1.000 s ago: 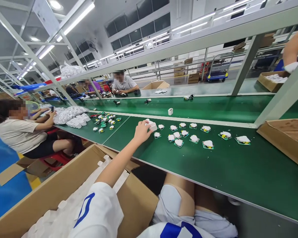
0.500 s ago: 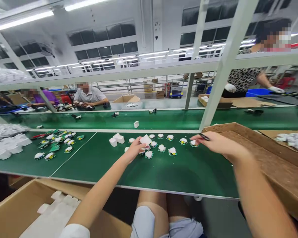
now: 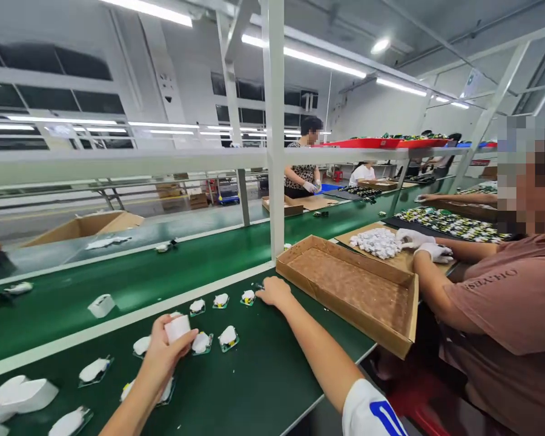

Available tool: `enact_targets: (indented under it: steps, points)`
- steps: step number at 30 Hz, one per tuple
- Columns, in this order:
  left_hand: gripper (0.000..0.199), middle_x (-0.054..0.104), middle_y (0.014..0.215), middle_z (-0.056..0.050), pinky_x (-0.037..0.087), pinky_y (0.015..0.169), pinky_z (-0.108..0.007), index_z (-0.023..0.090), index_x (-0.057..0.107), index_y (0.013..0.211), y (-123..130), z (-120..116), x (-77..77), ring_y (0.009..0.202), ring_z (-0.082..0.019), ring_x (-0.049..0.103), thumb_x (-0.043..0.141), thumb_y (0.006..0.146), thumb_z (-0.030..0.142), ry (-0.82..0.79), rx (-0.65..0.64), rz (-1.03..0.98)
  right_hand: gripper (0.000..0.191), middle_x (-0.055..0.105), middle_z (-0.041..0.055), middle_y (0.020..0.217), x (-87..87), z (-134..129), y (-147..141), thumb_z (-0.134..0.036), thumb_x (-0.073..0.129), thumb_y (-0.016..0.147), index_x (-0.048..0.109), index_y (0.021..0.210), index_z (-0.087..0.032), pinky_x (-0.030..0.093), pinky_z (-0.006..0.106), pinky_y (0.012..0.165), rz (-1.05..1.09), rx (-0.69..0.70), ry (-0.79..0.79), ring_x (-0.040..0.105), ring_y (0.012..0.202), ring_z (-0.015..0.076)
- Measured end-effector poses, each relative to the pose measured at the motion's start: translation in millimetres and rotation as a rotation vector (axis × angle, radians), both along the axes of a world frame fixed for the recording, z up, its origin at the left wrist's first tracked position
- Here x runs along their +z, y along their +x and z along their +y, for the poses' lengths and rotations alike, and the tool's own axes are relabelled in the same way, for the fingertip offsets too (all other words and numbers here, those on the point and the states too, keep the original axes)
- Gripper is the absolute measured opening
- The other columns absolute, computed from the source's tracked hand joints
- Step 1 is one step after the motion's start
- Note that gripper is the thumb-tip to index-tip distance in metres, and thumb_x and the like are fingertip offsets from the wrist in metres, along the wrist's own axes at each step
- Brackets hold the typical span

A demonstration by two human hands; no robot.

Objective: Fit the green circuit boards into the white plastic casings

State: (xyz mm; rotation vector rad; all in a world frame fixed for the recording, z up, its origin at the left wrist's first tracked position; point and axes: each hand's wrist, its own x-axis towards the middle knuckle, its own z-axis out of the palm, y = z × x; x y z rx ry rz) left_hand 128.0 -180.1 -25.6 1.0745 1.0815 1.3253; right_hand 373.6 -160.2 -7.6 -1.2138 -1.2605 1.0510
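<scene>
My left hand (image 3: 166, 345) is closed around a white plastic housing (image 3: 178, 329) above the green work surface. Farther right, my right hand (image 3: 276, 292) is pinched, with a small dark thing (image 3: 258, 286) at its fingertips whose kind I cannot make out. Just beside those fingertips lies a small circuit board with a white pad (image 3: 247, 297). Several similar boards are spread around my left hand, among them one board (image 3: 228, 338) in front and another board (image 3: 197, 307) behind. More white housings (image 3: 31, 395) lie at the lower left.
A shallow cardboard tray (image 3: 345, 297) stands right of my right hand. Beyond it a co-worker's gloved hands (image 3: 427, 245) are at a pile of white parts (image 3: 376, 242). Behind the boards runs a green conveyor belt (image 3: 131, 266) carrying a lone white housing (image 3: 100, 306). A post (image 3: 276, 133) rises behind.
My view has swung right, bringing the cardboard tray and a co-worker into sight. My left hand still holds the white housing; my right hand is still beside the boards at the right end.
</scene>
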Motion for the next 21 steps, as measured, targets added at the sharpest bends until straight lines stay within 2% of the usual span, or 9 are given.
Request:
enact_targets:
  steps: [4, 7, 9, 12, 15, 21]
  points:
    - [0.065, 0.051, 0.087, 0.004, 0.044, 0.050, -0.019, 0.023, 0.041, 0.091, -6, -11, -3.6, 0.060, -0.009, 0.053, 0.081, 0.041, 0.032, 0.048, 0.070, 0.173, 0.017, 0.051, -0.0028, 0.072, 1.3, -5, 6, -0.029, 0.061, 0.091, 0.058, 0.087, -0.013, 0.038, 0.015, 0.044, 0.002, 0.017, -0.126, 0.046, 0.053, 0.0063]
    - [0.066, 0.054, 0.087, 0.003, 0.046, 0.054, -0.023, 0.024, 0.043, 0.094, -3, -14, -8.4, 0.065, -0.013, 0.055, 0.081, 0.041, 0.033, 0.055, 0.010, 0.247, 0.021, 0.046, -0.0060, 0.064, 10.0, -13, -9, -0.032, 0.063, 0.089, 0.058, 0.094, -0.012, 0.021, 0.014, 0.036, 0.090, 0.102, -0.172, 0.029, 0.042, 0.0023]
    - [0.070, 0.053, 0.082, 0.004, 0.046, 0.055, -0.024, 0.024, 0.043, 0.096, -1, -12, -13.1, 0.064, -0.014, 0.054, 0.082, 0.039, 0.032, 0.058, -0.019, 0.283, 0.026, 0.044, -0.0070, 0.062, 16.0, -20, -23, -0.036, 0.068, 0.085, 0.059, 0.096, -0.014, 0.015, 0.015, 0.037, 0.180, 0.178, -0.186, 0.022, 0.041, 0.0017]
    - [0.070, 0.052, 0.085, 0.002, 0.048, 0.059, -0.024, 0.023, 0.046, 0.096, 1, -8, -17.4, 0.070, -0.014, 0.055, 0.083, 0.037, 0.027, 0.092, -0.031, 0.306, 0.038, 0.033, -0.0097, 0.056, 22.3, -31, -38, -0.044, 0.077, 0.070, 0.060, 0.091, -0.017, 0.011, 0.016, 0.040, 0.323, 0.270, -0.200, 0.017, 0.042, 0.0017]
    - [0.062, 0.053, 0.094, 0.000, 0.050, 0.067, -0.025, 0.023, 0.049, 0.100, 2, -9, -16.8, 0.078, -0.014, 0.056, 0.079, 0.046, 0.026, 0.116, -0.114, 0.280, 0.051, 0.028, -0.0109, 0.054, 23.5, -37, -42, -0.052, 0.080, 0.059, 0.060, 0.093, -0.019, 0.006, 0.018, 0.040, 0.435, 0.327, -0.230, 0.012, 0.042, 0.0024]
    - [0.053, 0.053, 0.111, -0.004, 0.050, 0.077, -0.026, 0.022, 0.052, 0.103, 9, -15, -15.2, 0.101, -0.017, 0.053, 0.073, 0.054, 0.021, 0.198, -0.206, 0.175, 0.044, 0.029, -0.0097, 0.056, 18.7, -39, -46, -0.048, 0.081, 0.063, 0.062, 0.090, -0.019, 0.004, 0.021, 0.039, 0.532, 0.393, -0.322, 0.011, 0.041, 0.0029]
